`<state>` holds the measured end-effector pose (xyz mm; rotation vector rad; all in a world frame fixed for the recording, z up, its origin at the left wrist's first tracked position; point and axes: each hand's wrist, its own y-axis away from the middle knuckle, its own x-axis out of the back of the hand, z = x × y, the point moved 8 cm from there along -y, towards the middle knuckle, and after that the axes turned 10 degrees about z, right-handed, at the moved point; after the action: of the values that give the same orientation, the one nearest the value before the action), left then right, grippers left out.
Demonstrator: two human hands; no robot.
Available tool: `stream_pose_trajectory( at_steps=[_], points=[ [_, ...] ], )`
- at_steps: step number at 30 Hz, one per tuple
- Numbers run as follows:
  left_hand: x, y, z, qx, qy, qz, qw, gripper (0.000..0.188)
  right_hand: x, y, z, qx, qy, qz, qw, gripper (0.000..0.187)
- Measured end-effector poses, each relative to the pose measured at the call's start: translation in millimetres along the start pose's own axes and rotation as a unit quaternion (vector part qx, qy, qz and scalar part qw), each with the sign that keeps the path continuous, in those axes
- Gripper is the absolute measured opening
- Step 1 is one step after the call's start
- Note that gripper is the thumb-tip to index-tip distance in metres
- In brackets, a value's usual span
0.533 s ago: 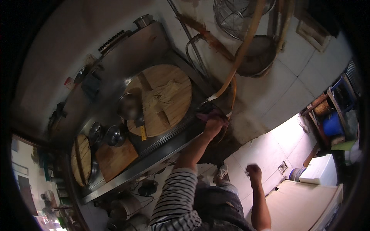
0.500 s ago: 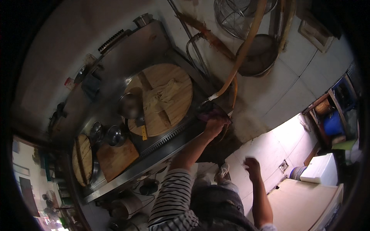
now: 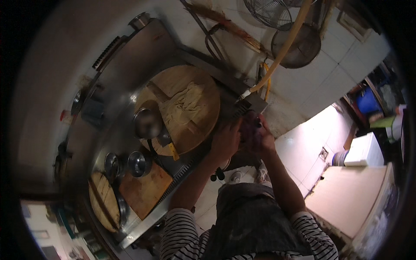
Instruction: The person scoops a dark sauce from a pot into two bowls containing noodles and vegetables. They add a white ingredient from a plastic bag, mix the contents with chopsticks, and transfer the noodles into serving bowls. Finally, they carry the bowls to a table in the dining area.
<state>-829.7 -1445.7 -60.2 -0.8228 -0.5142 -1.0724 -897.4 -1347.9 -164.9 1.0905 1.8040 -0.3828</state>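
A crumpled dark purple cloth (image 3: 250,130) is held between my two hands at the right end of the steel counter. My left hand (image 3: 226,141) is on its left side, fingers pointing forward and partly hidden by shadow. From the right, my right hand (image 3: 265,139) closes round the cloth's other side. Just beyond them, a tan hose (image 3: 277,65) ends in a pale nozzle (image 3: 245,94) above the counter corner. On the left lies a big round wooden board (image 3: 203,117) with a crumpled pale cloth (image 3: 189,104) on top.
A dark-handled pan (image 3: 147,125) and a yellow-handled tool (image 3: 173,151) lie at the board's near left. Two metal bowls (image 3: 139,164) stand by a rectangular cutting board (image 3: 145,190). Strainers (image 3: 297,45) hang on the tiled wall. A white box (image 3: 364,149) stands on the right.
My right hand has come up from hanging at my side to the purple cloth, which my left hand alone gripped before. The view has shifted a little.
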Motion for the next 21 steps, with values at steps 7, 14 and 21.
stream_pose_trajectory(
  at_steps=[7,14,21],
  points=[
    [-15,28,20,-0.167,-0.143,0.010,0.975,0.058,-29,13,23,0.061,0.149,0.173,0.972,0.035],
    [28,21,-23,-0.048,0.148,0.109,0.982,0.057,-88,-6,38,-0.043,-0.079,0.038,0.995,0.034],
    [-8,23,-80,-0.176,-0.244,0.111,0.947,0.034,-35,-7,38,-0.041,0.081,0.044,0.995,0.050]
  ],
)
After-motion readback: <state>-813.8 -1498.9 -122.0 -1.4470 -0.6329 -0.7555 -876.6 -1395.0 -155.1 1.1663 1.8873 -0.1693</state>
